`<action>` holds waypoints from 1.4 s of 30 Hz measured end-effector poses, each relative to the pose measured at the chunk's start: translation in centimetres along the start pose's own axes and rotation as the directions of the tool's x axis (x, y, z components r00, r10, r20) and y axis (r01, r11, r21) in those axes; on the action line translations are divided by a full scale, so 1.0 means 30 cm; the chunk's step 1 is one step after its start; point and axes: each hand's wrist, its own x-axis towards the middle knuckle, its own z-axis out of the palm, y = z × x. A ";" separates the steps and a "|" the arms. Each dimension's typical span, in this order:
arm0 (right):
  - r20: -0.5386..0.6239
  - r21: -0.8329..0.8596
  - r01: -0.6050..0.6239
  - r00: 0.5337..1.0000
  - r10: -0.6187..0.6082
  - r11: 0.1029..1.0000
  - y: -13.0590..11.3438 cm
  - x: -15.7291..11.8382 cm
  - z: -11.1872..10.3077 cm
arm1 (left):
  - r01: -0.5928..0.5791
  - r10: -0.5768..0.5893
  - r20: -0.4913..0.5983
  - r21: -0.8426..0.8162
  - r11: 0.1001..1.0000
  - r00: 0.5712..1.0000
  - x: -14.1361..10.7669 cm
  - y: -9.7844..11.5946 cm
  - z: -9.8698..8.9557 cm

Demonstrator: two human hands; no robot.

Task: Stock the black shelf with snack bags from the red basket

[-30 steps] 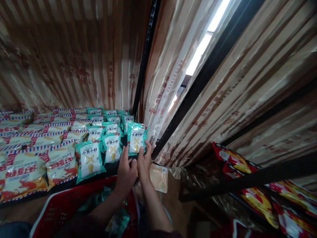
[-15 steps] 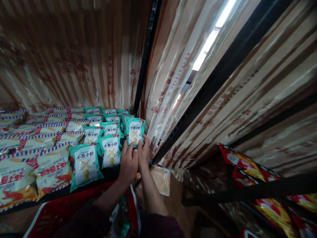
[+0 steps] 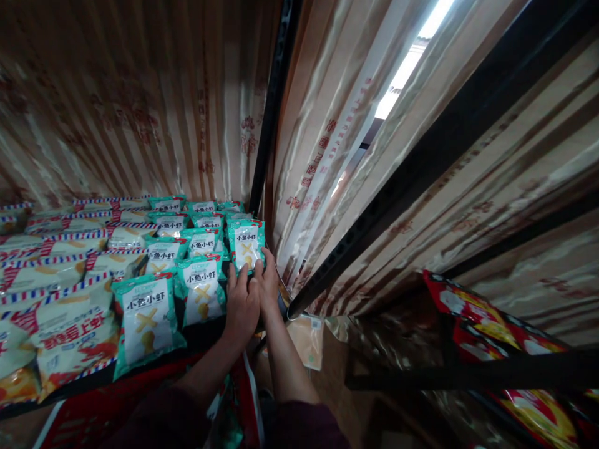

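Note:
Both my hands are on one small teal-and-white snack bag (image 3: 246, 244) at the right end of the shelf. My left hand (image 3: 242, 305) has its fingers at the lower left edge of the bag. Along the lower right edge, my right hand (image 3: 267, 280) grips it, thumb near the bottom. The bag stands upright, leaning back, its printed front toward me. Left of it stand rows of matching teal bags (image 3: 202, 290), one larger-looking bag (image 3: 147, 321) at the front. My palms and the bag's underside are hidden.
Cream snack bags with red-and-blue striped edges (image 3: 70, 337) fill the shelf's left. A red basket (image 3: 107, 399) with teal bags inside is below my arms. Black metal posts (image 3: 365, 237) and printed cream curtains (image 3: 178, 112) border the shelf. Red-and-yellow packets (image 3: 472, 312) lie at right.
My view has shifted slightly, and the shelf goods appear farther left and nearer. My hands stay on the same teal bag, which sits slightly lower among its neighbours.

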 end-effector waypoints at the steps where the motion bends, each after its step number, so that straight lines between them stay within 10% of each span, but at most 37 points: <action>1: 0.004 -0.005 0.009 1.000 -0.009 1.000 0.001 0.003 0.001 | 0.003 -0.003 -0.004 -0.003 1.000 1.000 0.003 0.000 0.002; 42: 0.111 -0.160 0.120 0.988 -0.103 0.980 0.065 0.063 0.047 | -0.156 0.157 -0.025 0.026 0.987 0.987 0.051 -0.067 0.042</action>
